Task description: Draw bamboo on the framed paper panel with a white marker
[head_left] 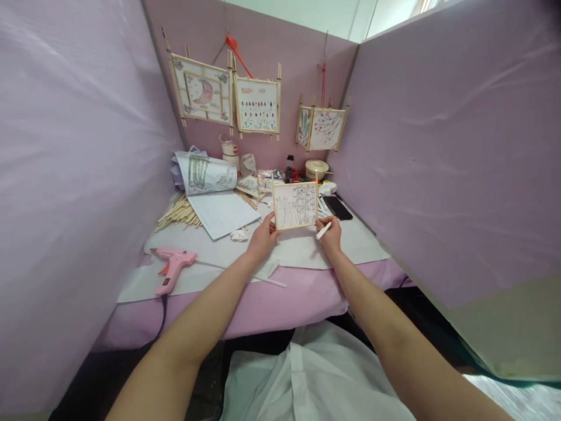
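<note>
A small framed drawing (296, 206) of dark bamboo-like stalks, edged with thin wooden sticks, is held upright above the table. My left hand (263, 235) grips its lower left corner, fingers closed on the frame. At the lower right corner is my right hand (329, 232), closed around a white pen (323, 230) while its fingers also touch the frame. Below lies a white sheet (302, 248) covering the table.
A pink glue gun (173, 269) lies at the left. Behind it are wooden sticks (179, 213), white paper (222, 213) and a rolled drawing (210, 173). A phone (338, 207) rests at the right. Lanterns (326, 130) and framed pictures (258, 105) hang against the pink partition (289, 35).
</note>
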Demonstrator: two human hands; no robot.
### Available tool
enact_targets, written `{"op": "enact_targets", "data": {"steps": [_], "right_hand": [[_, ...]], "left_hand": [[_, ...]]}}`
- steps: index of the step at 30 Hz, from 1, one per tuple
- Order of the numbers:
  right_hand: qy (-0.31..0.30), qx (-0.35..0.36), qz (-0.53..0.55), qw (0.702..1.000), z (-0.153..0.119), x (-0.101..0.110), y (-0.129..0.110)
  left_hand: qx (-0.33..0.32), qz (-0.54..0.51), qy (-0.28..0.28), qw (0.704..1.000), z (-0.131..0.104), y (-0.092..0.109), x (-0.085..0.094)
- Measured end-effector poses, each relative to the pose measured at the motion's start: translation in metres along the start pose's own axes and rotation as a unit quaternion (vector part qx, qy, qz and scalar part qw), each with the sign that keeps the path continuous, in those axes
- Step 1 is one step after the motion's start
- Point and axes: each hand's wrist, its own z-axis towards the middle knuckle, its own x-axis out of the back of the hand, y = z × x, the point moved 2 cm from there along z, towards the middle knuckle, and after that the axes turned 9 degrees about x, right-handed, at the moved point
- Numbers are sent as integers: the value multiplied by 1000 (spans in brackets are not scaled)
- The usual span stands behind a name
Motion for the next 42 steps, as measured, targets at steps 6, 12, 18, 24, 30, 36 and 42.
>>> {"op": "enact_targets", "data": {"steps": [6,12,18,24,30,36,42], "right_hand": [[19,-11,13,1000,1,1,2],[18,-18,19,1000,1,0,2],[14,-20,14,1000,0,0,0],[13,-18,-2,1000,0,0,-2],[17,-11,-35,999,2,0,-3],[-16,-22,-68,997,-4,1,-10],[-113,-52,-143,982,-22,27,-22]], "left_hand": [[9,18,-7,1000,2,-2,-1],[6,28,-3,1000,0,-1,-1],[1,37,-3,999,0,-1,-1],[-9,45,0,999,-2,0,0],[-31,58,8,998,-3,0,0],[-19,88,50,995,-6,7,7],[18,146,73,986,-6,9,10]]}}
